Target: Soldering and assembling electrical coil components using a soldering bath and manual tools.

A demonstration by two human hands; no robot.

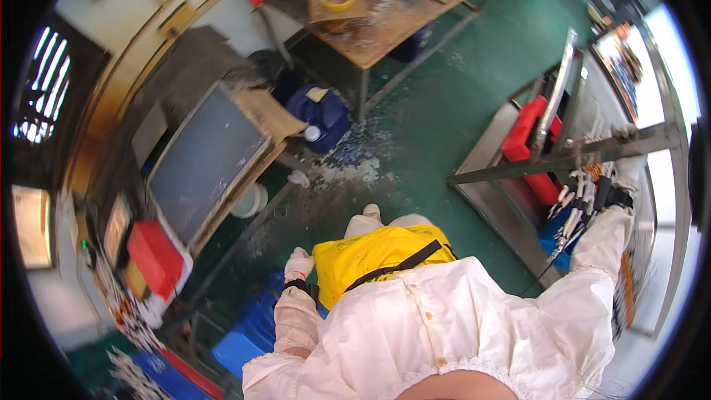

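My left hand (298, 264), in a pale glove with a dark band at the wrist, hangs beside the yellow apron (385, 252) at my waist. Its fingers are too small and foreshortened to read. On the right, my outstretched right hand (631, 169) is up at the bar of a metal rack (563, 154), also gloved and dark-banded. Bunches of hooked, white-tipped pieces (576, 204) hang from that bar next to my wrist. The frame and glare hide the right fingers, so any grip there is unclear.
Red bins (527, 130) sit in the rack. Ahead stands a worn table (370, 30) bearing a yellow tape roll (338, 1); near it is a blue jug (320, 117). To my left are a grey panel (211, 163), a white bucket (250, 201) and a blue crate (252, 330).
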